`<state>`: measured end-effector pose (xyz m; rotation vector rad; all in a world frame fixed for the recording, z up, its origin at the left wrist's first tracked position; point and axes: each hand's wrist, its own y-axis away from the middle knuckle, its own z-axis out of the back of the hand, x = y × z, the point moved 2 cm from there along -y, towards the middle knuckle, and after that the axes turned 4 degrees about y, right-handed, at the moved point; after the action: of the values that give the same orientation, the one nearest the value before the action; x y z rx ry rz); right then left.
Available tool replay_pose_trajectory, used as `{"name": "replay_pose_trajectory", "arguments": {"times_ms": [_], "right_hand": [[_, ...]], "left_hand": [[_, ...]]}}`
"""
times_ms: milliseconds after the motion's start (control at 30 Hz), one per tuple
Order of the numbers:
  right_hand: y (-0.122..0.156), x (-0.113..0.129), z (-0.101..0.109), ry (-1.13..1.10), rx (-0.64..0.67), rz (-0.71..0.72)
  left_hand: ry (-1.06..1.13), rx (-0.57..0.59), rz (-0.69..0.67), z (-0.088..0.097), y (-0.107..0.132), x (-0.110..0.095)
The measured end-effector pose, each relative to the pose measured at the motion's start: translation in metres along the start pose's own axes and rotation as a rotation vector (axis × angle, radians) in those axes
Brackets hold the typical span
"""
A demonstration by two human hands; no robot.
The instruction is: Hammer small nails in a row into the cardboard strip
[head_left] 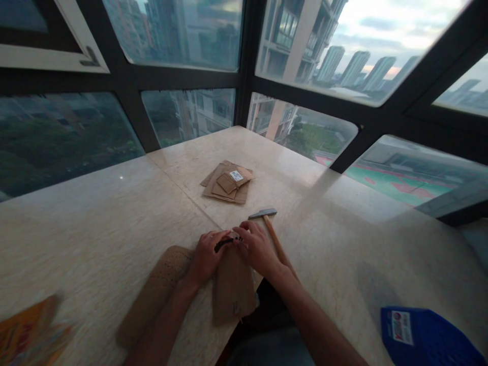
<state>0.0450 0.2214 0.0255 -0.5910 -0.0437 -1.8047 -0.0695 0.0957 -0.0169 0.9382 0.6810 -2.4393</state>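
Observation:
My left hand (208,254) is closed, its fingers around one end of a small dark strip-like object (224,244) whose kind I cannot make out. The fingers of my right hand (255,246) pinch together at the other end of that strip. Beneath and in front of both hands lies a flat brown cardboard piece (233,292), reaching toward my body at the counter's edge. A brown board with rounded corners (156,290) lies under my left forearm. Just beyond my right hand is a hammer (271,223) with a wooden handle, partly covered by my forearm.
Stacked cardboard pieces (229,185), the top one labelled, lie farther back on the pale stone counter (114,213). A blue object with a white label (423,333) stands at the lower right. An orange packet (28,330) is at the lower left. Dark-framed windows border the counter.

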Motion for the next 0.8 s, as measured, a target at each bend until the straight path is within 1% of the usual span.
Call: {"name": "replay_pose_trajectory", "arguments": {"times_ms": [100,267,367,567,700,800], "right_hand": [[-0.009,-0.006,-0.009,-0.039,0.044,0.047],[-0.006,-0.014,-0.011,-0.131,0.047,0.097],[-0.006,-0.014,-0.011,-0.165,0.059,0.120],[-0.013,-0.020,-0.016,-0.142,0.074,0.193],[-0.018,-0.026,-0.012,-0.158,0.096,0.226],[-0.018,-0.026,-0.005,-0.186,0.120,0.234]], "left_hand": [[-0.001,-0.006,0.011,0.000,0.000,0.001],[0.022,-0.040,0.013,-0.002,0.000,0.001],[0.027,-0.033,0.011,-0.002,0.000,0.001],[-0.015,0.002,0.001,-0.001,0.002,0.000],[-0.035,0.041,-0.028,-0.003,0.003,-0.001],[-0.044,0.057,-0.020,-0.004,0.003,-0.001]]}}
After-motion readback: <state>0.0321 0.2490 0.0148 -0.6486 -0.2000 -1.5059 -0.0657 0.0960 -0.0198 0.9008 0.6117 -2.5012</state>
